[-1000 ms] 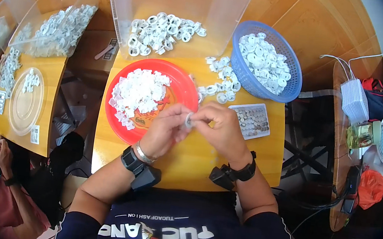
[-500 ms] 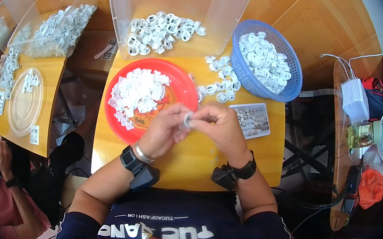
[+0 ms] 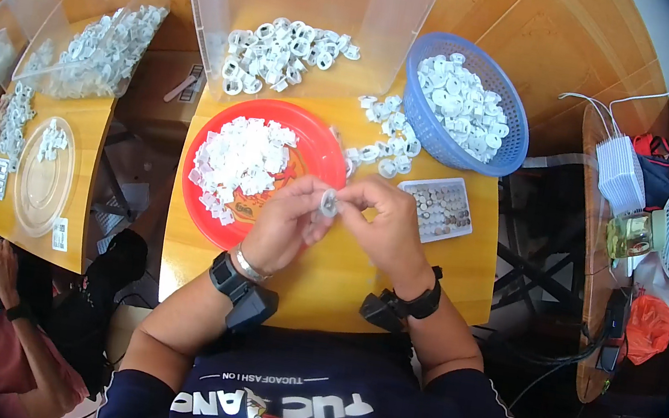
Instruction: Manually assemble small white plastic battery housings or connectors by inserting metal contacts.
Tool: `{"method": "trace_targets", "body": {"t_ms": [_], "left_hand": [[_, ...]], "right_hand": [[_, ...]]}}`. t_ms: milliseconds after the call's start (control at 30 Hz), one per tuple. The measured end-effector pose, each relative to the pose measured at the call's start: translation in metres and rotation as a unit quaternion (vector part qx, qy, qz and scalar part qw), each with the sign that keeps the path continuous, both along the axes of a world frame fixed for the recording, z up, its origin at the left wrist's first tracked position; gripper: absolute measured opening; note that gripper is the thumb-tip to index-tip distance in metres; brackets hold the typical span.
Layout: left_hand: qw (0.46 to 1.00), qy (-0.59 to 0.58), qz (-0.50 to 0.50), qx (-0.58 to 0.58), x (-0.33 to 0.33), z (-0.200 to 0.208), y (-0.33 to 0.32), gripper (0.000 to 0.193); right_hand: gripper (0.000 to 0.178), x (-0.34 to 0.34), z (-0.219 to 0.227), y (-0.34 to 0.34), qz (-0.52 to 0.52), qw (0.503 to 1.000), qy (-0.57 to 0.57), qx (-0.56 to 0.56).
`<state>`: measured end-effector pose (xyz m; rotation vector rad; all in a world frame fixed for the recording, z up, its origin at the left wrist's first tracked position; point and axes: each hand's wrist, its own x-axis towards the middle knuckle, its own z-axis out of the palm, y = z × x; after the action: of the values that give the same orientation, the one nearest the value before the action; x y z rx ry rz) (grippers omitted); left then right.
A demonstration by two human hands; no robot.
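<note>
Red plate (image 3: pixel 323 137) of small white pieces (image 3: pixel 242 161), at left, likely for easy reach | left hand (image 3: pixel 288 218): fingers narrowed, pinching round part (image 3: pixel 329 202) above table's middle, seemingly steadying it | right hand (image 3: pixel 388 227): thumb and fingertips drawn together at part's right edge, perhaps for fine control | white tray (image 3: pixel 432 183) of small discs, just beyond right hand | blue basket (image 3: pixel 517 141) of white parts, set farther back, apparently leaving hands room
</note>
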<state>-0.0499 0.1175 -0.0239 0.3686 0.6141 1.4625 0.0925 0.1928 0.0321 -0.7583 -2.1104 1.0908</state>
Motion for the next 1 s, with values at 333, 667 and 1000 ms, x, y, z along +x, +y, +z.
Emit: {"method": "trace_targets", "body": {"t_ms": [333, 667, 1000], "left_hand": [[1.000, 0.009, -0.012, -0.003, -0.002, -0.007, 0.000, 0.013], [1.000, 0.004, -0.008, 0.004, -0.003, -0.002, 0.000, 0.016], [0.999, 0.006, 0.027, 0.022, -0.010, 0.011, -0.001, 0.023]], "right_hand": [[0.005, -0.001, 0.012, 0.000, 0.040, 0.986, -0.065, 0.147], [0.006, 0.000, 0.009, -0.001, 0.007, 0.999, -0.032, 0.027], [0.011, 0.015, -0.021, -0.004, 0.020, 0.924, 0.110, -0.365]]}}
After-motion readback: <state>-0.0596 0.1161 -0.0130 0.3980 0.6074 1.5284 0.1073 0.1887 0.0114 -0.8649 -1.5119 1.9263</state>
